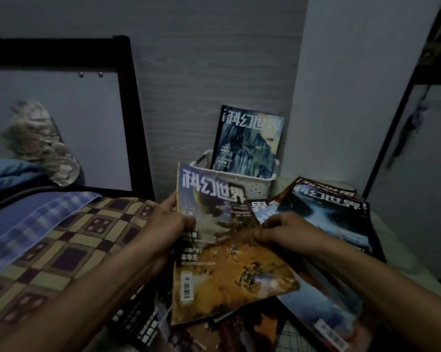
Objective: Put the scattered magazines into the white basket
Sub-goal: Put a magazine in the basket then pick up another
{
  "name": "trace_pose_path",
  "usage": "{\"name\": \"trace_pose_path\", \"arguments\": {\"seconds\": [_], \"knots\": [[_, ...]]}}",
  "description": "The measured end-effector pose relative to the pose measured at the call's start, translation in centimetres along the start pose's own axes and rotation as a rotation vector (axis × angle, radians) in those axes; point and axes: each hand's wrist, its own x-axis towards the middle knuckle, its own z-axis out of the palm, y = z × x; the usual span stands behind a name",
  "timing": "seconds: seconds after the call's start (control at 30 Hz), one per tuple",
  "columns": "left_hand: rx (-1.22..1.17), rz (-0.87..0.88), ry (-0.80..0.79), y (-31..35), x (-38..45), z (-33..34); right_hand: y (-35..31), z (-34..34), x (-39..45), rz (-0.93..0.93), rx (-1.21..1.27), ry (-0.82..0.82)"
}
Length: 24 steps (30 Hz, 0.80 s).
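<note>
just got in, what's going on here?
A person is tidying magazines. The left hand grips the orange-covered magazine by its left edge, the right hand pinches its right side. One blue magazine already stands in the white basket behind it. More magazines lie scattered right and below.

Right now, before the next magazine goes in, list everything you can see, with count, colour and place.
white basket: one, white, perforated, against the grey wall.
upright magazine: one, blue-green cover, standing in the basket.
held magazine: one, orange-brown cover, lifted in front of the basket.
scattered magazines: several, mostly blue and dark covers, overlapping on the right and below; exact count unclear.
checked quilt: one, brown and cream, on the left.
blue blanket: one, blue plaid, far left.
bed frame: one, dark, left rear.
left hand: grips the held magazine's left edge.
right hand: pinches its right edge.
</note>
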Motion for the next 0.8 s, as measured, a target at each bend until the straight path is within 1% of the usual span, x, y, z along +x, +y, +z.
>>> {"name": "trace_pose_path", "arguments": {"seconds": [0.07, 0.13, 0.2, 0.27, 0.33, 0.4, 0.47, 0.57, 0.63, 0.7, 0.8], "knots": [[-0.044, 0.130, -0.039, 1.0, -0.6, 0.1, -0.2, -0.3, -0.2, -0.009, 0.195, 0.029], [-0.062, 0.291, -0.095, 3.1, -0.8, 0.0, -1.1, -1.6, -0.3, -0.121, 0.372, 0.122], [-0.032, 0.475, -0.089, 5.3, -0.4, 0.1, -2.6, -3.5, -0.8, -0.267, 0.501, 0.220], [-0.007, 0.632, -0.056, 7.3, 0.2, 0.3, -4.2, -5.4, -1.4, -0.387, 0.553, 0.311], [0.033, 0.727, -0.021, 8.4, 1.0, 0.7, -5.1, -6.0, -1.7, -0.470, 0.492, 0.403], [0.093, 0.750, 0.006, 8.3, 1.9, 1.1, -5.0, -5.7, -1.7, -0.495, 0.424, 0.467], [0.142, 0.709, 0.011, 6.6, 3.0, 1.2, -3.9, -4.7, -1.8, -0.449, 0.366, 0.468], [0.238, 0.592, 0.057, 2.0, 3.8, 0.8, -2.0, -3.1, -1.8, -0.426, 0.203, 0.430], [0.292, 0.570, 0.098, -1.3, 3.6, 0.6, -1.4, -2.6, -1.5, -0.452, 0.102, 0.448], [0.334, 0.593, 0.166, -2.9, 3.4, 0.6, -1.4, -2.7, -1.1, -0.450, 0.091, 0.419], [0.324, 0.629, 0.257, -1.6, 5.1, 0.5, -1.7, -3.8, 0.4, -0.453, 0.141, 0.397]]}}
